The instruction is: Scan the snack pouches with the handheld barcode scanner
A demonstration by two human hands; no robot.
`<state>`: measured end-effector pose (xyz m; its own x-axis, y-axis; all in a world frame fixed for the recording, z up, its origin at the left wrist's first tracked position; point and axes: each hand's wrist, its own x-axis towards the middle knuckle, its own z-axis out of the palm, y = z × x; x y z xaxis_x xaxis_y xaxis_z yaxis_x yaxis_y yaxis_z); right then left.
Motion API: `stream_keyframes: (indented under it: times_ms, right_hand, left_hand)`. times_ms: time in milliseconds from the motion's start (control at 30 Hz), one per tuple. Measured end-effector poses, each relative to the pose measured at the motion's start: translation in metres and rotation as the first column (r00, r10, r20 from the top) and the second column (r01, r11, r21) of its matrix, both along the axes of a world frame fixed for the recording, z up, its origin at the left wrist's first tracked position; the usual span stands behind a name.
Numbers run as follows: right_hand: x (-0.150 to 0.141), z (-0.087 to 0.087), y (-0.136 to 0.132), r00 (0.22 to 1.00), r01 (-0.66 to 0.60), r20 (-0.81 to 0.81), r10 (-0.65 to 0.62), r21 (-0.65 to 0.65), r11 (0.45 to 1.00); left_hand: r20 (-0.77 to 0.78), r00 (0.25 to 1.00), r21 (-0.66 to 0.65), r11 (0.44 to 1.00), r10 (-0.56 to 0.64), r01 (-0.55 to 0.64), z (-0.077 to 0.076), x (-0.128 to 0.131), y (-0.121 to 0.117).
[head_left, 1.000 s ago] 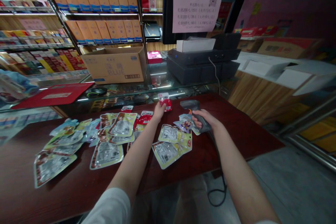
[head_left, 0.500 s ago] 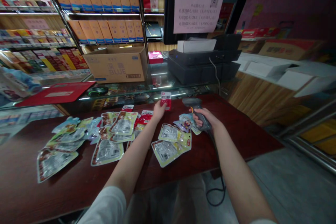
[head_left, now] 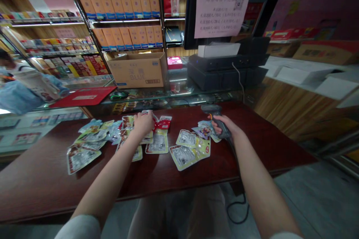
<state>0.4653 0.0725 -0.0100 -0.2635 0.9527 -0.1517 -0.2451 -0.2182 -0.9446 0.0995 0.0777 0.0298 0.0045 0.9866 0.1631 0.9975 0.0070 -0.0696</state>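
Note:
My left hand [head_left: 144, 124] is closed over the back of the middle pile, its fingers on a small red and white snack packet [head_left: 146, 112] that they partly hide. Another red packet [head_left: 164, 122] lies just right of it, above a silver and yellow-green snack pouch [head_left: 157, 143]. Gripped by its handle, a dark barcode scanner [head_left: 221, 124] is in my right hand [head_left: 228, 126], its head pointing left above the table. Under and beside the scanner are a purple-blue packet [head_left: 203, 130] and several pouches [head_left: 185, 155] in a small group.
More pouches [head_left: 84, 157] lie spread on the left of the dark red table [head_left: 157, 179]. Behind are a cardboard box [head_left: 137, 73], a red folder [head_left: 86, 96] and a black till [head_left: 224, 76]. The scanner cable [head_left: 237, 164] hangs over the front edge. A person [head_left: 19, 86] is at far left.
My left hand has moved left, from holding a red packet over the table's back edge to the middle pile. My right hand keeps the scanner in about the same place. The view has shifted left.

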Motion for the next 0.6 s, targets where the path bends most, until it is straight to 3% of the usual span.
stream_keyframes:
  times_ms: [133,233,333,467,600]
  right_hand:
    - [-0.003,-0.001,-0.001,1.000,0.000,0.013,0.000,0.000,1.000]
    - [-0.002,-0.003,0.001,1.000,-0.003,0.015,0.003,0.002,1.000]
    - [-0.001,-0.005,0.003,1.000,0.001,0.010,-0.001,0.006,1.000]
    - [0.001,-0.007,0.004,1.000,0.015,0.012,-0.015,0.000,1.000]
    - [0.002,-0.005,0.003,1.000,0.002,0.012,-0.002,0.006,1.000]
  left_hand:
    - [-0.017,1.000,0.120,0.992,-0.024,0.026,-0.004,-0.023,-0.004]
    - [0.044,0.973,0.102,0.970,-0.226,0.221,-0.008,-0.013,0.004]
    - [0.140,0.901,0.015,0.911,-0.411,0.413,-0.023,0.009,0.014]
    - [0.188,0.924,-0.109,0.928,-0.333,0.357,-0.048,0.023,0.017]
    - [0.138,0.935,-0.030,0.942,-0.327,0.334,-0.059,0.009,0.002]
